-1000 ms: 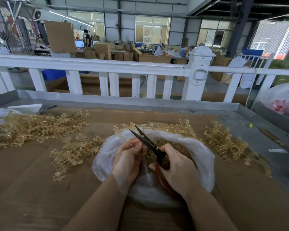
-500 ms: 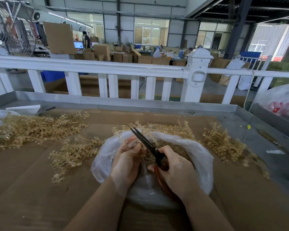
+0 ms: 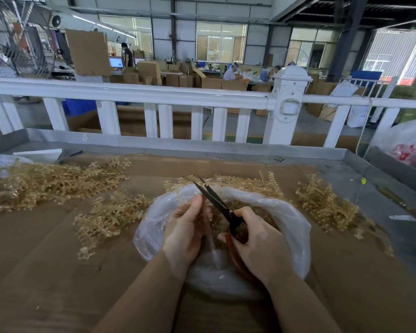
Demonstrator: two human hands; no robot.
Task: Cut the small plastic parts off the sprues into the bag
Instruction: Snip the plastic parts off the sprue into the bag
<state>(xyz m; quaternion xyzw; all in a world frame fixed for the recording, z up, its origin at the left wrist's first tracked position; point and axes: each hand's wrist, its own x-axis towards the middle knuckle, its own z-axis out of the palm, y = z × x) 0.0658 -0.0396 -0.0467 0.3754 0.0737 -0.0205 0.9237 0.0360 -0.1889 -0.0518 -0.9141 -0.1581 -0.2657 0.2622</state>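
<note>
A clear plastic bag (image 3: 291,227) lies open on the cardboard-covered table, with small tan cut parts (image 3: 255,207) inside it. My left hand (image 3: 185,231) hangs over the bag's mouth and pinches a thin tan sprue (image 3: 205,213), mostly hidden by my fingers. My right hand (image 3: 259,243) grips the scissors (image 3: 216,200) by their red-brown handles. The black blades point up and left, nearly together, right beside my left thumb and the sprue.
Tan sprue piles lie left (image 3: 46,181), front left (image 3: 108,217), behind the bag (image 3: 245,182) and right (image 3: 327,205). A raised metal table rim (image 3: 202,144) and white railing (image 3: 154,94) bound the far side. A stuffed bag (image 3: 408,140) sits at far right.
The scissor blades, spread a second ago, have come nearly together beside the sprue. Both hands stay over the bag in much the same place.
</note>
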